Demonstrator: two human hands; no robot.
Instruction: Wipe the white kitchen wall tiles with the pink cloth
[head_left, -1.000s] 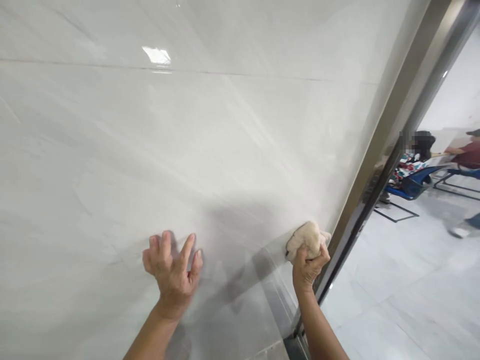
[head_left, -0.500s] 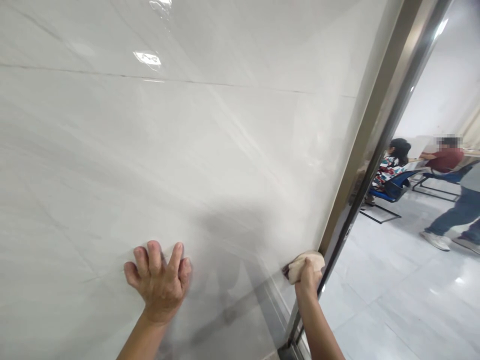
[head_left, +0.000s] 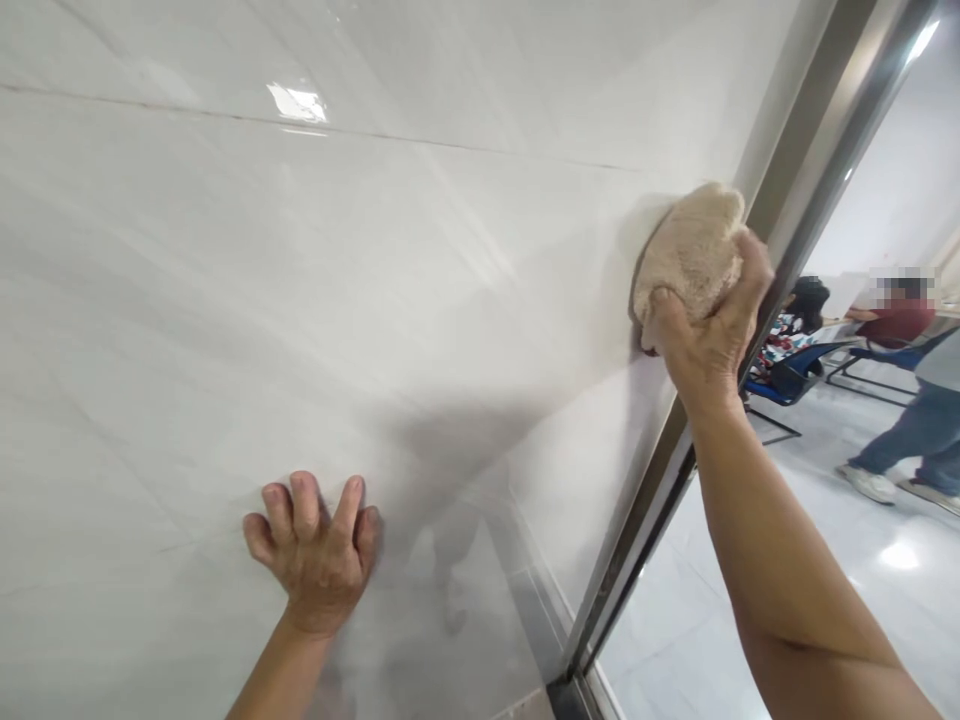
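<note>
Your right hand [head_left: 712, 350] grips a cream cloth [head_left: 686, 255], all bunched up. The cloth sits between your palm and the shiny white wall [head_left: 375, 300]. Your thumb presses its lower left part, and a finger bends around its right side. Most of the cloth pokes out above your hand. It is close to the metal frame [head_left: 810, 140] at the wall's edge, but I can't tell if they touch.

Your left hand [head_left: 319, 560] holds nothing. Its fingers are spread out on the wall, lower than the cloth and well apart from it, off to the left.

Past the frame, a person in a bright top [head_left: 780, 335] sits on a blue chair [head_left: 806, 370]. Someone in jeans [head_left: 911, 425] stands on the pale floor [head_left: 907, 585].
</note>
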